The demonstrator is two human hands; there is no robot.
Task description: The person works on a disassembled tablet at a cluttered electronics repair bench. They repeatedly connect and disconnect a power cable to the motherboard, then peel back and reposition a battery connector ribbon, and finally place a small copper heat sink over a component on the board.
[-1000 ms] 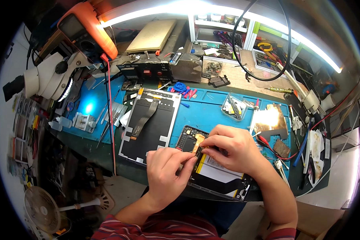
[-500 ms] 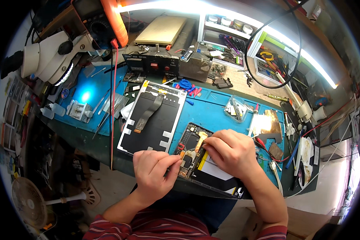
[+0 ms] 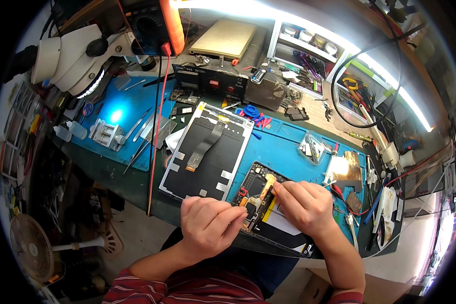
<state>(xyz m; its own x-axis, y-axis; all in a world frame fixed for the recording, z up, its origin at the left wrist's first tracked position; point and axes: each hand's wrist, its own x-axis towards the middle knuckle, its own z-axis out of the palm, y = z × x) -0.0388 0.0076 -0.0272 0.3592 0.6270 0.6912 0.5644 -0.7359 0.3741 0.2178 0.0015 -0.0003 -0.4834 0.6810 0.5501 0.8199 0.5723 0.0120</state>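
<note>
An opened tablet body (image 3: 261,188) with dark circuit boards and orange flex cables lies on the blue work mat (image 3: 283,147). My left hand (image 3: 210,223) rests curled on the tablet's near left edge, fingertips pinched at a part near an orange flex cable. My right hand (image 3: 304,205) presses its fingertips on the orange flex cable (image 3: 268,181) in the tablet's middle. Whether either hand holds a small tool is hidden by the fingers. Beside them to the left lies a detached screen panel (image 3: 207,152), face down, with a dark ribbon cable.
A white microscope (image 3: 71,58) hangs over a second blue mat (image 3: 126,114) with tweezers at the left. A red wire (image 3: 154,131) runs down past the panel. A heating plate (image 3: 223,38), parts trays and tools crowd the back. A small fan (image 3: 33,245) stands low left.
The view has shifted, so the bench sits lower and further right in the picture. Both hands stay on the tablet; my left hand's fingers have closed in nearer the orange cable.
</note>
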